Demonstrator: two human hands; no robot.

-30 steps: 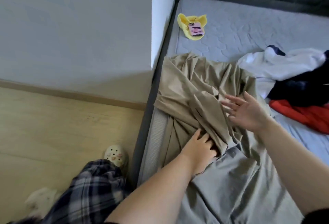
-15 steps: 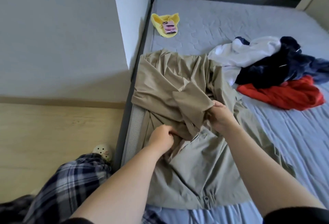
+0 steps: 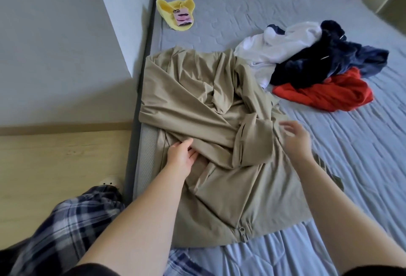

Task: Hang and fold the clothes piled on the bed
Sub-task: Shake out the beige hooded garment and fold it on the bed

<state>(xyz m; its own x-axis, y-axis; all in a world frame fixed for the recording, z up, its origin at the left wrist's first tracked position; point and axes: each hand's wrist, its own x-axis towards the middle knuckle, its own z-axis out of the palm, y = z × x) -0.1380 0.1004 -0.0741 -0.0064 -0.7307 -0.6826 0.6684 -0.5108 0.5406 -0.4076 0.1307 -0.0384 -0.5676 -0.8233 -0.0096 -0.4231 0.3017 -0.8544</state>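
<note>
Flat and loose-fingered, my left hand [image 3: 182, 157] rests on the thin khaki zip-up jacket [image 3: 193, 91] and presses down a fold near the left edge of the grey quilted bed [image 3: 351, 166], where the cloth slightly overhangs the mattress side. The jacket lies spread and rumpled, its body toward me, the small metal zip pull [image 3: 241, 230] at the near hem. One long sleeve [image 3: 252, 144] is doubled across the front, just beside my palm. The cloth looks light, soft and rather slippery, so I judge it will slide out of a fold unless pinned; the seams, cuff and hem seem the firmest places to take hold. My right hand [image 3: 295, 141] is spread, holding nothing, over the jacket's right side; it is blurred, so I cannot tell whether it touches the cloth. Further right, beyond it, waits the heap of white, navy and red clothes [image 3: 318, 62], just touching the jacket's far shoulder.
</note>
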